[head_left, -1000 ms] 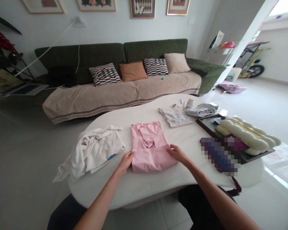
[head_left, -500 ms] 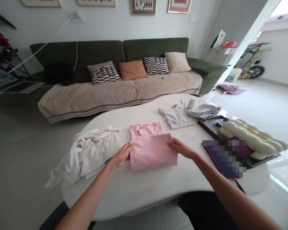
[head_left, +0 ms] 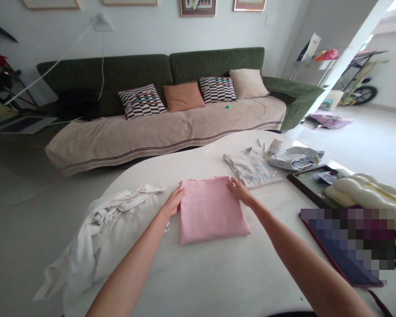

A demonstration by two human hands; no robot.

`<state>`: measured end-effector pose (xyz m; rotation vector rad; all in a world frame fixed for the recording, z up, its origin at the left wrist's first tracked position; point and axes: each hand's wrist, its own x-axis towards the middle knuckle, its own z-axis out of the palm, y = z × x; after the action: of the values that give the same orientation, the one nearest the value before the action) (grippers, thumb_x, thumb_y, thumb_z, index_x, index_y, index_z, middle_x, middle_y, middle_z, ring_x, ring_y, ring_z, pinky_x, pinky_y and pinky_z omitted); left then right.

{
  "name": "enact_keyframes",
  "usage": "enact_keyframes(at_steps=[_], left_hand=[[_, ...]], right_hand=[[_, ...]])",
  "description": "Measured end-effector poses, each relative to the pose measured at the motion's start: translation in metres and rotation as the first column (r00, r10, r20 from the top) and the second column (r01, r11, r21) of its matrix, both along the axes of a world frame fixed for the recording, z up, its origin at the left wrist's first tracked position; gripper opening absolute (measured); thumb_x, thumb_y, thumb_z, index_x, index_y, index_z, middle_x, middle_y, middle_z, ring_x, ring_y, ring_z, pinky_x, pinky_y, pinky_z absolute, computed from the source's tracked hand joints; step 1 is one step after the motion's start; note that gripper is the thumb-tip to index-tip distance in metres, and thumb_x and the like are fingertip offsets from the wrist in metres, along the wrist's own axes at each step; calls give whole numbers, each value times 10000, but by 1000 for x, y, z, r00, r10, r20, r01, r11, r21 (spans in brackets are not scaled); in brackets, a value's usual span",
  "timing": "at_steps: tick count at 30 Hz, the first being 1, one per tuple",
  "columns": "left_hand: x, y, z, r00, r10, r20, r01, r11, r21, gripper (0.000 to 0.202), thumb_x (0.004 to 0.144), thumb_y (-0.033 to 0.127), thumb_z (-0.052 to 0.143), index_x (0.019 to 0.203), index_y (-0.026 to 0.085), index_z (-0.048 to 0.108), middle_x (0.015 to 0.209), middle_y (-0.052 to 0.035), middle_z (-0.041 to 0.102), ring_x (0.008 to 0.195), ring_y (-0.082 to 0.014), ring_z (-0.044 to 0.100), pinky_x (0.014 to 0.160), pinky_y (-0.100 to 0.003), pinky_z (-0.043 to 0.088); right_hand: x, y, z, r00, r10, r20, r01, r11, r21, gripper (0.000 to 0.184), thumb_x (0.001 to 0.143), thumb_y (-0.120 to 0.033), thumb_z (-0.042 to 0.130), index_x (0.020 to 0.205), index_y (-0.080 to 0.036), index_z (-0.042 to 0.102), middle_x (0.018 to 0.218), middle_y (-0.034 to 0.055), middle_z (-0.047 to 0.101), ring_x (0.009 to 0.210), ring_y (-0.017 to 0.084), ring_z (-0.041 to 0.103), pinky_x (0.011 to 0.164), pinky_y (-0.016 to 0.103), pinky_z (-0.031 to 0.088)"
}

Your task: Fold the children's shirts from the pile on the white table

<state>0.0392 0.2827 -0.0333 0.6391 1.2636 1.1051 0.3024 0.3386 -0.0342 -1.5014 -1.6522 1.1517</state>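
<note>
A pink garment lies folded into a neat rectangle on the white table. My left hand grips its far left corner, fingers pinched on the fold. My right hand holds the far right corner the same way. A crumpled white garment lies just left of my left hand. A folded white printed garment sits just beyond my right hand.
A crumpled plastic bag and small tubes lie at the table's far right. A dark tray with a cream bumpy cushion stands at right, beside a dark flat item. A green sofa with cushions runs behind the table.
Both hands carried the near edge of the pink garment away from me and laid it over the far half, hiding the collar and print. The view moved closer.
</note>
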Motion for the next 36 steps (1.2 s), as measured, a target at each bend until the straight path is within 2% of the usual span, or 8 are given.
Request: enact_keyframes(at_steps=[10, 12, 14, 16, 19, 28, 34, 36], left_hand=[[3, 8, 16, 830, 157, -535, -122, 987, 100, 359, 782, 281, 529, 1110, 136, 520, 1047, -122, 617, 1024, -238, 550, 873, -361, 416], [10, -6, 24, 638, 248, -729, -70, 962, 265, 474, 789, 276, 513, 1230, 127, 423, 1197, -155, 526, 1172, -257, 430, 966, -405, 331], [24, -21, 27, 362, 291, -886, 232, 892, 387, 505, 815, 281, 463, 1289, 133, 370, 1326, -150, 407, 1278, -254, 279, 1028, -425, 241], [42, -32, 23, 144, 263, -954, 554, 778, 298, 509, 841, 311, 407, 1323, 160, 343, 1407, -112, 298, 1324, -248, 157, 1055, -451, 175], [60, -32, 10, -42, 140, -989, 658, 749, 78, 580, 839, 449, 373, 1362, 214, 289, 1447, -80, 213, 1332, -287, 95, 1038, -527, 136], [20, -28, 9, -173, -74, -982, 542, 826, -157, 832, 702, 731, 332, 1383, 267, 224, 1466, -98, 125, 1327, -349, 1, 987, -608, 83], [29, -65, 10, -143, 41, -989, 676, 734, -67, 813, 693, 697, 417, 1380, 322, 197, 1467, -70, 140, 1325, -345, 38, 992, -610, 45], [27, -74, 4, -99, 2, -995, 706, 705, -69, 779, 705, 680, 421, 1371, 321, 234, 1460, -66, 171, 1323, -343, 66, 1001, -589, 90]], right_hand=[[-13, 9, 16, 922, -161, 352, 130, 985, 111, 291, 823, -325, 404, 1006, -121, 501, 844, 105, 600, 785, 220, 554, 701, 314, 406], [-17, -1, 23, 883, -248, 398, 185, 964, 190, 398, 840, -345, 383, 1143, -92, 431, 986, 165, 578, 892, 254, 548, 752, 348, 400], [-28, -17, 26, 834, -291, 468, 124, 927, 355, 458, 864, -337, 336, 1250, -90, 352, 1184, 204, 486, 1069, 273, 477, 850, 376, 365], [-43, -32, 22, 789, -205, 580, -113, 879, 464, 474, 881, -323, 298, 1306, -115, 321, 1343, 180, 356, 1226, 265, 334, 952, 397, 294], [-59, -45, 6, 691, 6, 723, -392, 843, 368, 494, 900, -371, 252, 1355, -184, 291, 1437, 93, 233, 1319, 245, 156, 1019, 453, 190], [-14, -44, 6, 579, -2, 815, -317, 921, 227, 622, 863, -555, 243, 1394, -235, 194, 1463, 68, 132, 1334, 262, 95, 1010, 535, 157], [-29, -114, 5, 629, 163, 760, -569, 763, 307, 608, 863, -550, 261, 1398, -285, 148, 1463, 31, 137, 1341, 221, 67, 1039, 491, 138], [-22, -127, -3, 638, 203, 743, -565, 778, 273, 606, 857, -552, 280, 1393, -288, 176, 1457, 39, 168, 1338, 223, 93, 1038, 477, 159]])
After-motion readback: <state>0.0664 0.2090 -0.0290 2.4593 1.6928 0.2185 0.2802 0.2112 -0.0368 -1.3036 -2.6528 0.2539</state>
